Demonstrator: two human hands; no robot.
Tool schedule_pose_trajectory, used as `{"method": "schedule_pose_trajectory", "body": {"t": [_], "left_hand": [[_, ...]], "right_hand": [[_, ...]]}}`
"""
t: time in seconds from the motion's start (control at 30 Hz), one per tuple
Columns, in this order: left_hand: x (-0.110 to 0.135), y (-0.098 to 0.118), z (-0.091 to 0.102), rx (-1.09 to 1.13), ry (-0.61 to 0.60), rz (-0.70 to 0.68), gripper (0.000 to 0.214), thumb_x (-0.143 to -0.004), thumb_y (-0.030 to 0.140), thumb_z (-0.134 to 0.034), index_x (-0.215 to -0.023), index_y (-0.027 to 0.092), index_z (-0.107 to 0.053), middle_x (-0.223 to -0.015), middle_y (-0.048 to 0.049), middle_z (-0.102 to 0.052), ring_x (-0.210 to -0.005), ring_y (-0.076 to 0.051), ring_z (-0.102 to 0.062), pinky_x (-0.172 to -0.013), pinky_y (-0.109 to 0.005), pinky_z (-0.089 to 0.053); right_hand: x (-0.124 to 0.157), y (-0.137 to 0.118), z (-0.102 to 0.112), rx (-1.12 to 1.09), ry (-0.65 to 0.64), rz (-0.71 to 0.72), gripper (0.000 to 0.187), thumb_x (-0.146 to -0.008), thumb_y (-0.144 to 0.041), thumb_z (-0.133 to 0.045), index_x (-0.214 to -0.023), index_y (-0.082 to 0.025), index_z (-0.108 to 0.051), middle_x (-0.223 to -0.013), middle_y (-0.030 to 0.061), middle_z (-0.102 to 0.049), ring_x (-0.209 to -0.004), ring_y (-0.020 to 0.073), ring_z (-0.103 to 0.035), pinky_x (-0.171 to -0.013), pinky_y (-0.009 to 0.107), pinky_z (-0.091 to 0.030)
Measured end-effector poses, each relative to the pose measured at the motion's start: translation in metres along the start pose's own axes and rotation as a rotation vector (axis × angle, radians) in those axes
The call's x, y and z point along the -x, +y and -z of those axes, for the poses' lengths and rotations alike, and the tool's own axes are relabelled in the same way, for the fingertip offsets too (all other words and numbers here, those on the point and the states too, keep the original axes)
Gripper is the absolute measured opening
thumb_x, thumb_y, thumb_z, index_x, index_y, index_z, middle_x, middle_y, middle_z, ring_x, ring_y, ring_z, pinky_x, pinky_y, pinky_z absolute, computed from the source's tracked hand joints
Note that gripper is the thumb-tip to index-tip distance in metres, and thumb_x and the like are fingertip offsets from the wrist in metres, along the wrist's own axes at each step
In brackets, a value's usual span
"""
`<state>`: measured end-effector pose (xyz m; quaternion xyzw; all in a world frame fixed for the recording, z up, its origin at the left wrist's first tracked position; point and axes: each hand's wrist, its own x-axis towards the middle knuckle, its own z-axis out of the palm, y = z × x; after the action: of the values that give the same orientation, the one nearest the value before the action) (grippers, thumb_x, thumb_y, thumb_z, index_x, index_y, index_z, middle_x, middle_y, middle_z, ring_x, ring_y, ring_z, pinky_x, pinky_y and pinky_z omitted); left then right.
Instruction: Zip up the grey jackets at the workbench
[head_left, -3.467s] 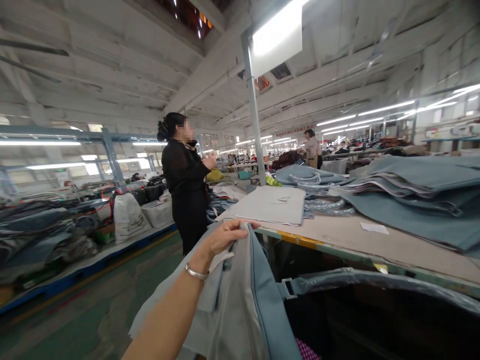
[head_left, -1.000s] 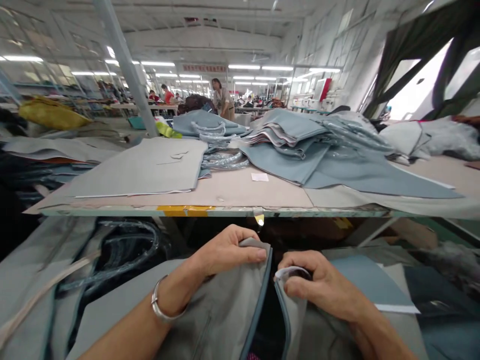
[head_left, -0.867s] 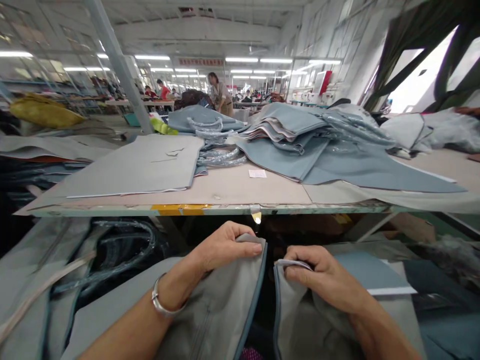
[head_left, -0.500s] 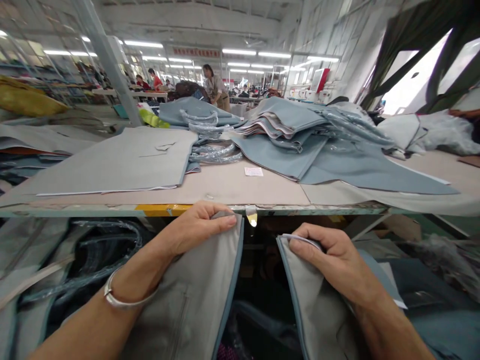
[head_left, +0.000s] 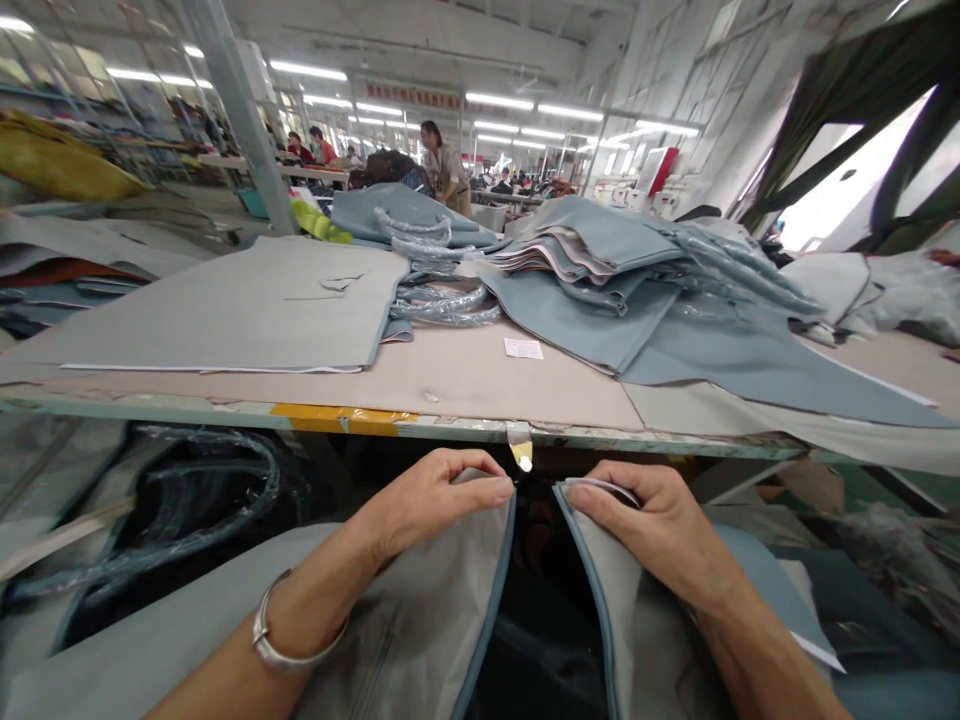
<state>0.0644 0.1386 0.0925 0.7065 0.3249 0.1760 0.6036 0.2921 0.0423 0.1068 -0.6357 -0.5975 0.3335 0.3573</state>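
Note:
My left hand (head_left: 439, 500) pinches the upper corner of a grey fabric panel (head_left: 450, 590) with a blue-grey edge, thumb on top. My right hand (head_left: 649, 520) grips the top corner of another grey fabric panel (head_left: 611, 570), edged the same way. Both panels hang down below the table front, and a dark gap separates their edges. The lower parts run out of view, so I cannot tell whether they join. Just above the gap, a small metal tab (head_left: 519, 445) with a yellow lower part hangs from the table edge.
Across the table (head_left: 465, 385) lie a flat grey panel (head_left: 225, 310), a stack of blue-grey panels (head_left: 585, 240) and plastic-wrapped handles (head_left: 446, 300). A small paper label (head_left: 523, 348) lies mid-table. More wrapped handles (head_left: 255, 470) hang at left. A person (head_left: 446, 170) stands farther back.
My left hand has moved right with its panel, so the two held corners are closer together. My right hand keeps its grip almost in place. The camera view has shifted slightly.

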Motion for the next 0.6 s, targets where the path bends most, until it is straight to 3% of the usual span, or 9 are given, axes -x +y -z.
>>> {"method": "schedule_pose_trajectory", "body": {"t": [0.07, 0.17, 0.33, 0.6], "left_hand": [[-0.002, 0.0, -0.005, -0.047, 0.037, 0.033, 0.036, -0.078, 0.05, -0.07, -0.085, 0.015, -0.071, -0.075, 0.0002, -0.061, -0.072, -0.014, -0.051, -0.067, -0.024, -0.036], [-0.002, -0.003, -0.012, 0.072, 0.073, 0.116, 0.04, -0.074, 0.053, -0.073, -0.074, 0.013, -0.067, -0.06, 0.0033, -0.05, -0.057, -0.01, -0.04, -0.056, -0.022, -0.029], [-0.001, -0.005, -0.009, 0.286, 0.007, 0.175, 0.038, -0.073, 0.049, -0.073, -0.073, 0.014, -0.061, -0.062, 0.0019, -0.052, -0.057, -0.009, -0.042, -0.054, -0.021, -0.031], [-0.017, 0.005, 0.003, 0.207, 0.017, 0.177, 0.031, -0.07, 0.042, -0.072, -0.069, 0.014, -0.06, -0.057, 0.0048, -0.046, -0.052, -0.007, -0.036, -0.049, -0.019, -0.027]], "right_hand": [[-0.003, -0.003, 0.0, 0.01, -0.007, 0.005, 0.048, -0.081, -0.055, -0.063, -0.065, -0.01, -0.063, -0.058, -0.0002, -0.043, -0.055, 0.0088, -0.035, -0.049, 0.019, -0.026], [-0.007, -0.004, 0.0, 0.012, 0.017, 0.028, 0.047, -0.082, -0.055, -0.063, -0.065, -0.011, -0.064, -0.057, -0.0002, -0.044, -0.054, 0.0089, -0.036, -0.049, 0.019, -0.026], [-0.011, 0.002, -0.002, 0.039, 0.057, 0.07, 0.039, -0.084, -0.048, -0.063, -0.069, -0.012, -0.068, -0.06, 0.0005, -0.052, -0.056, 0.0097, -0.043, -0.05, 0.018, -0.031], [-0.027, 0.002, 0.0, 0.022, 0.033, 0.102, 0.033, -0.081, -0.041, -0.067, -0.065, -0.012, -0.067, -0.054, 0.0001, -0.052, -0.05, 0.0081, -0.04, -0.046, 0.017, -0.029]]}}
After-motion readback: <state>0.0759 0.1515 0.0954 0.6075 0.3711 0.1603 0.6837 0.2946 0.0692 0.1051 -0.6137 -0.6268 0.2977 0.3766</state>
